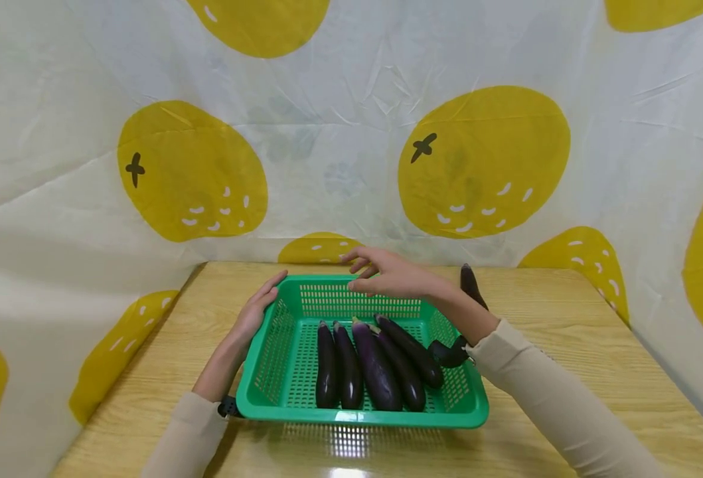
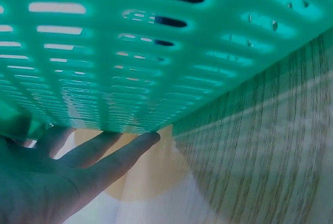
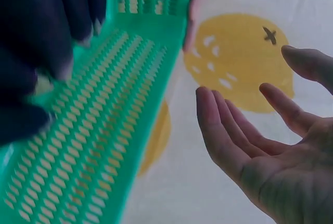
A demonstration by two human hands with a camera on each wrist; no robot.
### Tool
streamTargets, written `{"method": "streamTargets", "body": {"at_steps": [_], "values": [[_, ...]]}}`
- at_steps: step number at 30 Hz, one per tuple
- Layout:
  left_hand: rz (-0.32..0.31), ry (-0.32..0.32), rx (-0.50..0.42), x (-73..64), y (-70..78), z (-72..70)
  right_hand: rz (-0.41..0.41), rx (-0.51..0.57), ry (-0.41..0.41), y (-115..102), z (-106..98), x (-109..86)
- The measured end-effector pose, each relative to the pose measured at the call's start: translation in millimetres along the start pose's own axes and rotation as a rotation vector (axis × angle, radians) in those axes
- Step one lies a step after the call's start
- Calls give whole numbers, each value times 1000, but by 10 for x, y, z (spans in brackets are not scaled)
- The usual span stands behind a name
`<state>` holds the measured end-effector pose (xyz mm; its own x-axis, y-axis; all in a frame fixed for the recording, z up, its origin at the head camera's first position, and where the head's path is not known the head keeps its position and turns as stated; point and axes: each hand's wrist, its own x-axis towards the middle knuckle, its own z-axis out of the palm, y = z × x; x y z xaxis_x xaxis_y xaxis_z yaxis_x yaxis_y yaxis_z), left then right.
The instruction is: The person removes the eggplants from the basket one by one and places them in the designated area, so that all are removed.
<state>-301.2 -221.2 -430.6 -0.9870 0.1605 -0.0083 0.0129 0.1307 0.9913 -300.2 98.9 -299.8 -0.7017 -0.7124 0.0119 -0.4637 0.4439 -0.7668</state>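
Note:
A green plastic basket [image 1: 360,417] with slotted walls holds several dark purple eggplants [image 1: 377,372], lying side by side with stems toward the far side. My left hand [image 1: 257,312] rests along the basket's left side. In the left wrist view its fingers [image 2: 119,156] stretch straight against the outside of the slotted wall. My right hand [image 1: 387,272] hovers over the far rim, fingers spread and loosely bent, with nothing in it. The right wrist view shows this right hand [image 3: 276,156] apart from the basket [image 3: 151,125], palm visible.
Another eggplant [image 1: 472,285] lies on the wooden table [image 1: 572,338] to the right of the basket, partly hidden behind my right forearm. A white cloth with yellow fruit prints [image 1: 339,166] hangs behind the table and along its sides.

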Motion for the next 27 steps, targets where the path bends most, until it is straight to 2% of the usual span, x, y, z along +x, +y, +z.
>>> {"method": "streamTargets", "body": {"at_steps": [5, 10, 20, 27], "values": [[5, -11, -17, 14, 0, -1, 97, 113, -59, 6, 230, 135], [13, -12, -15, 10, 1, -12, 201, 118, -90, 36, 434, 228], [13, -7, -26, 11, 12, 10, 338, 208, -185, 147, 722, 311], [2, -17, -33, -1, 3, 25, 381, 287, -241, 143, 832, 302]]}}
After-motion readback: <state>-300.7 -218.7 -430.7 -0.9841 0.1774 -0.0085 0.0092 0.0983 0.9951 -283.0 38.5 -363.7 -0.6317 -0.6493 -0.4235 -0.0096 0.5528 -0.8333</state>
